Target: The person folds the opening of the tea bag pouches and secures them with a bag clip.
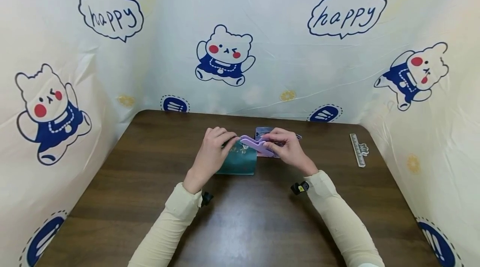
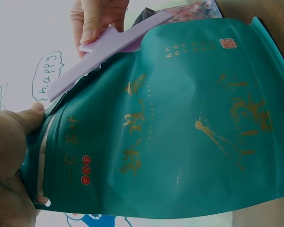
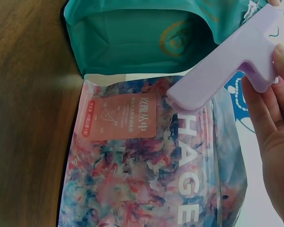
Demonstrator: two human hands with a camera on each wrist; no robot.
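Observation:
A green foil pouch (image 2: 180,123) with gold lettering stands on the table; its top edge has a torn strip and a notch. My left hand (image 1: 211,152) grips that top edge at one end, thumb on the near face in the left wrist view. My right hand (image 1: 288,148) pinches the handle of a light purple bag clip (image 3: 227,61) between thumb and fingers. The clip's long bar slants along one corner of the pouch's top edge; whether it clamps the foil, I cannot tell. Beside the green pouch is a multicoloured pouch (image 3: 132,179) with a pink label.
A pale clip with ruler marks and a crown-shaped handle (image 1: 358,150) lies at the right side of the brown table (image 1: 240,225). A printed cloth (image 1: 277,58) with bears surrounds the table's back and sides. Each wrist bears a small black camera.

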